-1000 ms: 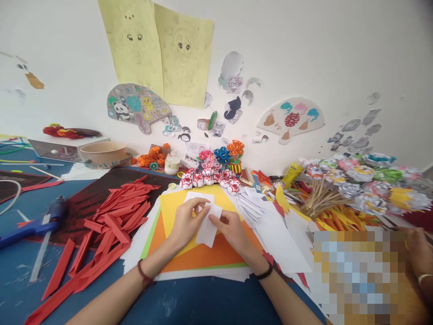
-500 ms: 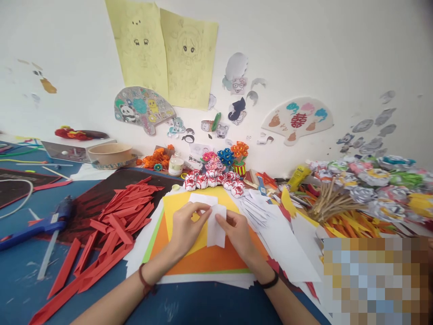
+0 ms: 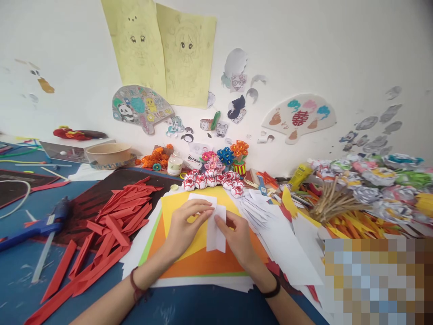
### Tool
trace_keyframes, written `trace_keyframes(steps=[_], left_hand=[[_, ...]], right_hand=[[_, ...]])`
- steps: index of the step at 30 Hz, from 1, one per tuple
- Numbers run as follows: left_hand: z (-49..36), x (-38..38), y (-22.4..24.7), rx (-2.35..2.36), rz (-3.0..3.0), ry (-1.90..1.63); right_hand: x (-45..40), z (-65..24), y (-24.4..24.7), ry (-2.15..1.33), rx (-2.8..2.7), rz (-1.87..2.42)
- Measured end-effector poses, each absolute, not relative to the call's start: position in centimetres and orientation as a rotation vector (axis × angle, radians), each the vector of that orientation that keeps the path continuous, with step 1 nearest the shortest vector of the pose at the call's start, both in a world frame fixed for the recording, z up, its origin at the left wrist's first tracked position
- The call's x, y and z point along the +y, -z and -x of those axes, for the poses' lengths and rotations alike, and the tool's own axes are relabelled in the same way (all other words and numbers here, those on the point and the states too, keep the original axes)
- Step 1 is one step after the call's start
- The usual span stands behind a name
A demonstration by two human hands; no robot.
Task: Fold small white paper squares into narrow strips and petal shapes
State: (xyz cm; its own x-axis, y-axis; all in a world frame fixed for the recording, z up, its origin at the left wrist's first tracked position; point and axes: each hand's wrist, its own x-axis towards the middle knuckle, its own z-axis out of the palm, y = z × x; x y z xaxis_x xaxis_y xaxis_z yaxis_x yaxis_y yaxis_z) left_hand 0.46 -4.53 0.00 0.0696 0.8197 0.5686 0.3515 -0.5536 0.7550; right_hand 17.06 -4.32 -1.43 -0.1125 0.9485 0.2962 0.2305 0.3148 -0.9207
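Note:
A small folded piece of white paper (image 3: 215,237) with a crease down its length hangs upright between my hands. My left hand (image 3: 184,225) pinches its top left corner with thumb and fingertips. The right edge is gripped by my right hand (image 3: 239,234), thumb in front and fingers behind. Beyond my left fingers, another white slip (image 3: 203,197) shows on the yellow sheet (image 3: 171,210). Beneath both hands lies a stack with an orange sheet (image 3: 203,267) over green and white ones.
Folded red paper strips (image 3: 115,230) are heaped at left, beside a blue glue gun (image 3: 54,221). Red-and-white paper flowers (image 3: 211,179) stand behind the stack. White sheets (image 3: 297,253), wooden sticks (image 3: 331,203) and more paper flowers (image 3: 375,180) fill the right. A glue bottle (image 3: 175,164) stands at the back.
Both hands keep their hold on the white paper. My left fingers have straightened a little over its top corner. The view has shifted slightly.

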Motion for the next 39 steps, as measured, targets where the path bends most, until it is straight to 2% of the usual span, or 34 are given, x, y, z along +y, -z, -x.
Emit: trace_keyframes(steps=[5,10,39], left_hand=[[-0.4,-3.9,0.0,1.123,-1.537,-1.344],[-0.3,-3.5,0.7,1.055,-1.393,-1.204],[-0.8,-3.8,0.5,1.153,-1.327,-1.204]], right_hand=[[-4.3,-17.2,1.2,-0.954,-1.578,1.092],[-4.2,-17.4,1.2,-0.927,-1.623,1.081],[-3.9,-17.5,1.1,-0.913,-1.651,1.044]])
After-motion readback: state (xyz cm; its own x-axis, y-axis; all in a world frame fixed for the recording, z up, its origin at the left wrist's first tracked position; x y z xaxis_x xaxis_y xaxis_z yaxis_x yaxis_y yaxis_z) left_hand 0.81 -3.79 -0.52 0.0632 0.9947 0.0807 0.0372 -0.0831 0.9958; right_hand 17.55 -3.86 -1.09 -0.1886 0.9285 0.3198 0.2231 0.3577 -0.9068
